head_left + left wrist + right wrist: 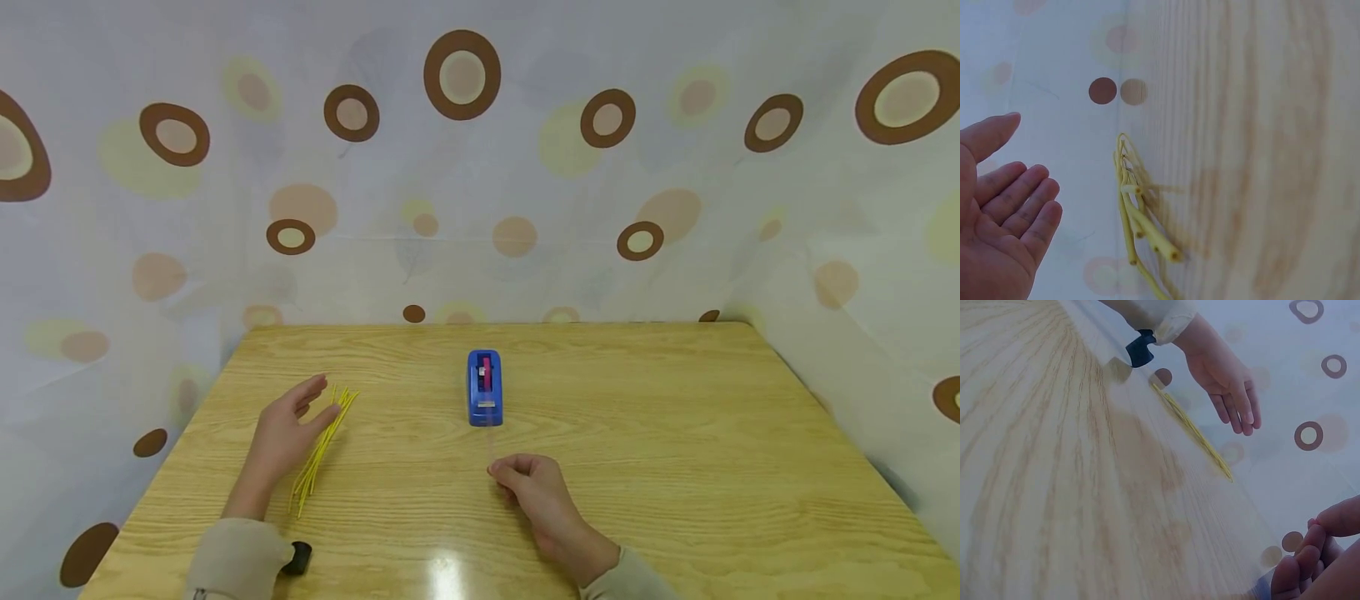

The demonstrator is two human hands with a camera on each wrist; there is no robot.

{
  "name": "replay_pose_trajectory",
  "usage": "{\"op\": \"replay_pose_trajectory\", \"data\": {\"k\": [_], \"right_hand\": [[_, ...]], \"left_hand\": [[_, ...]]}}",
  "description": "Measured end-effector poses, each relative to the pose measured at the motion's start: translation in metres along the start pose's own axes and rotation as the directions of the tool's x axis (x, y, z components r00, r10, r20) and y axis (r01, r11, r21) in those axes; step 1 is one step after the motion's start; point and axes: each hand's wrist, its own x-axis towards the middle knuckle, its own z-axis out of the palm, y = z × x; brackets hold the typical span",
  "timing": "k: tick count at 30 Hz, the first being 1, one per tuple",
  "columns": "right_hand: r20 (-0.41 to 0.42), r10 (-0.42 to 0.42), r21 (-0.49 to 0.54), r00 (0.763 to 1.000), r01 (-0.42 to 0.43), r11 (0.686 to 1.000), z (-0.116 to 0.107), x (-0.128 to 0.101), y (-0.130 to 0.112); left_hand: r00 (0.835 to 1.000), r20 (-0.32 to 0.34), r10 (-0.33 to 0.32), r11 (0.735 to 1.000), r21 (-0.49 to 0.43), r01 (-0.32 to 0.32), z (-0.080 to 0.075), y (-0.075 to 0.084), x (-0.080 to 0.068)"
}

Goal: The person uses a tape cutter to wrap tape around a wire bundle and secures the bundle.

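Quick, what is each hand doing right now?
Left hand: open, beside the yellow sticks.
Right hand: fingers pinched; holding anything cannot be told.

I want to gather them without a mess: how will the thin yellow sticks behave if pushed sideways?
The yellow sticks lie loose and slightly fanned, so they would probably scatter. They look thin and light, likely sliding easily on the glossy table. Being round, they may roll.

Bright, even light overhead, and a white glare patch sits on the tabletop (447, 570) near the front edge. Shadows are soft and faint. The head view bows at the edges; both wrist views are soft, wood grain smeared and stretched.
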Motion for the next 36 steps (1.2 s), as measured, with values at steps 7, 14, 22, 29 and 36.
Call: {"op": "replay_pose_trajectory", "data": {"k": [7, 14, 22, 29, 36], "right_hand": [[-0.007, -0.012, 0.01, 1.0, 0.012, 1.0, 0.001, -0.002, -0.003], [-0.013, -0.015, 0.016, 1.0, 0.015, 1.0, 0.001, -0.002, -0.004], [-0.004, -0.008, 0.011, 1.0, 0.008, 1.0, 0.001, -0.003, -0.003], [-0.006, 0.002, -0.004, 1.0, -0.002, 1.0, 0.001, -0.002, -0.001], [-0.005, 0.003, -0.003, 1.0, -0.003, 1.0, 0.0, 0.002, 0.005]], "left_hand": [[0.998, 0.017, -0.061, 0.998, 0.011, 0.061, -0.004, 0.0, -0.003], [0.99, 0.051, -0.13, 0.991, 0.05, 0.127, -0.004, 0.002, -0.006], [0.979, 0.047, -0.197, 0.979, 0.07, 0.193, -0.004, -0.001, -0.011], [0.972, 0.035, -0.234, 0.969, 0.083, 0.231, 0.0, -0.009, -0.009], [0.966, 0.019, -0.258, 0.961, 0.11, 0.255, 0.002, -0.016, -0.008]]}}
